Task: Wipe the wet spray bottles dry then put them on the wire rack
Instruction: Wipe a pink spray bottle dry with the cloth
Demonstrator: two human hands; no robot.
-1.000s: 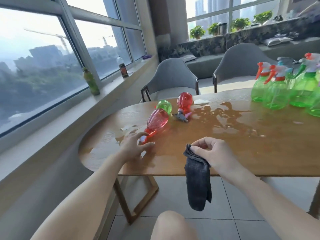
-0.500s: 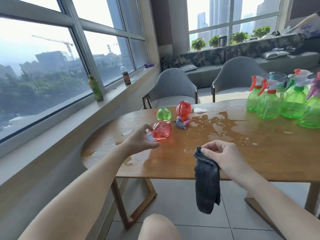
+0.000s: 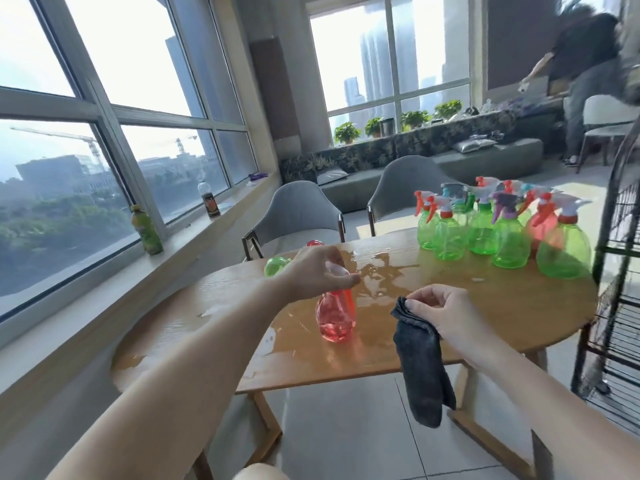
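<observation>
red bottle [image 3: 335, 315] now lifted upright by left hand [image 3: 317, 271], right hand [image 3: 441, 311] pinching grey cloth [image 3: 420, 358] past table edge [image 3: 346, 375]

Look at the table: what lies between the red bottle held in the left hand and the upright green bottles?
In the head view, only wet tabletop lies between the red bottle and the green bottles: a puddle, no object.

no legible text, drink bottle [image 3: 210, 203] label too blurred to read

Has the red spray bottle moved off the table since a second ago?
Yes. The red spray bottle lay flat on the table; the left hand now holds it upright by the top, nearer the front edge.
</observation>
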